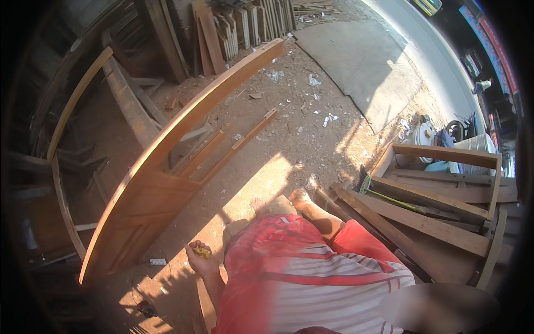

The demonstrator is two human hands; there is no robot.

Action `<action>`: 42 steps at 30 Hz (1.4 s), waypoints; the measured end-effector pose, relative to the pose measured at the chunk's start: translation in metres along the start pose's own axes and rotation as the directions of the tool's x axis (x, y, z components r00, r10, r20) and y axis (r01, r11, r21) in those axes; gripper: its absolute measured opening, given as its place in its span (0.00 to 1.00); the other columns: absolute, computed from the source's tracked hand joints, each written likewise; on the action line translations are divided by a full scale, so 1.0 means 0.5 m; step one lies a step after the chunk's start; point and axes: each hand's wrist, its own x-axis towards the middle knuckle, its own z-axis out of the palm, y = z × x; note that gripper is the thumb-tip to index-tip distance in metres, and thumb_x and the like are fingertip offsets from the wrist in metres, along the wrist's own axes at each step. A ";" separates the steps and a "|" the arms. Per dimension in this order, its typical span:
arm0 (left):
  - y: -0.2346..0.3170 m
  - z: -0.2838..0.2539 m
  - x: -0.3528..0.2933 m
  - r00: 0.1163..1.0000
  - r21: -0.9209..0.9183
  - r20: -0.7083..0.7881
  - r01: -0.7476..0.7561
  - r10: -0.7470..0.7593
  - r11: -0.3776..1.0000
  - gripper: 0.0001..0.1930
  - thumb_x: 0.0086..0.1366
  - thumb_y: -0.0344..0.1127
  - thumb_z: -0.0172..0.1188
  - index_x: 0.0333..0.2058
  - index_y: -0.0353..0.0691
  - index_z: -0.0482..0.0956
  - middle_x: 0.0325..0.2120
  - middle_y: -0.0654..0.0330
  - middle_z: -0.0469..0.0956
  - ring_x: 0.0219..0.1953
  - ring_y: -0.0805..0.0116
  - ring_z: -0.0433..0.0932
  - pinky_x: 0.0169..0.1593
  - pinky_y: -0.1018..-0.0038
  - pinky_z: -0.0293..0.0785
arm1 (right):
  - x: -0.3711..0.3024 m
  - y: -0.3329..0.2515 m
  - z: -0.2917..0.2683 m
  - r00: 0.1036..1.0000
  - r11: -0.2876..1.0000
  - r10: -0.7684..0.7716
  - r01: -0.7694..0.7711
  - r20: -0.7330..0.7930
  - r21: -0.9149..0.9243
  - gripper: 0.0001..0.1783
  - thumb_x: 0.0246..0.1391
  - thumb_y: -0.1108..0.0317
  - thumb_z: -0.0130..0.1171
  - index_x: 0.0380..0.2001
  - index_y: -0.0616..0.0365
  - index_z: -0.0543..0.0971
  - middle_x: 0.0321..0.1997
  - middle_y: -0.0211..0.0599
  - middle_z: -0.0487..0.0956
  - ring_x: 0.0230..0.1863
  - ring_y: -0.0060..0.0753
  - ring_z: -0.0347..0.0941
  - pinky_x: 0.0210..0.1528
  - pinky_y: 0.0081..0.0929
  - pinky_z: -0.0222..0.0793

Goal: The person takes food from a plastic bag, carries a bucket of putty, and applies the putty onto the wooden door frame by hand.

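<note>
Left hand (197, 258) cupping yellow material (202, 252), gap to the curved-edged wooden panel (147, 209), littered ground (278, 133) ahead.

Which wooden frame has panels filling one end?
The long frame left of the left hand; the far-left frame and far-right frame look open.

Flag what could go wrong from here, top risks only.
1. The large wooden panel stands tilted beside the person; its bracing can't be made out, so a bump might tip it.
2. A bare foot is on littered ground; stepping could mean a cut or splinter.
3. The left hand holds yellow material in curled fingers, palm up; some might drop.
</note>
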 end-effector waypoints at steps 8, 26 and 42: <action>-0.057 -0.114 0.079 0.978 0.316 0.066 0.166 -0.196 0.934 0.17 0.78 0.49 0.52 0.38 0.41 0.73 0.32 0.62 0.75 0.31 0.73 0.74 0.34 0.81 0.75 | -0.051 -0.050 0.009 0.999 0.999 0.044 -0.044 -0.012 0.020 0.19 0.58 0.53 0.62 0.33 0.60 0.85 0.33 0.45 0.87 0.34 0.44 0.85 0.40 0.39 0.78; 0.074 -0.140 0.183 0.978 0.340 0.201 -0.019 -0.053 0.940 0.14 0.77 0.44 0.53 0.36 0.39 0.71 0.30 0.59 0.72 0.28 0.71 0.71 0.31 0.76 0.70 | -0.189 -0.006 0.141 0.994 0.994 0.108 -0.108 -0.018 -0.027 0.21 0.60 0.50 0.59 0.40 0.58 0.85 0.39 0.51 0.87 0.43 0.50 0.85 0.46 0.42 0.78; 0.098 -0.213 0.071 0.994 0.306 0.007 -0.105 0.108 0.946 0.16 0.80 0.44 0.50 0.37 0.37 0.74 0.30 0.59 0.78 0.30 0.73 0.76 0.35 0.73 0.77 | -0.084 0.014 0.118 0.986 0.997 -0.079 0.078 0.146 0.012 0.21 0.59 0.53 0.62 0.43 0.60 0.88 0.40 0.51 0.88 0.43 0.45 0.85 0.47 0.40 0.78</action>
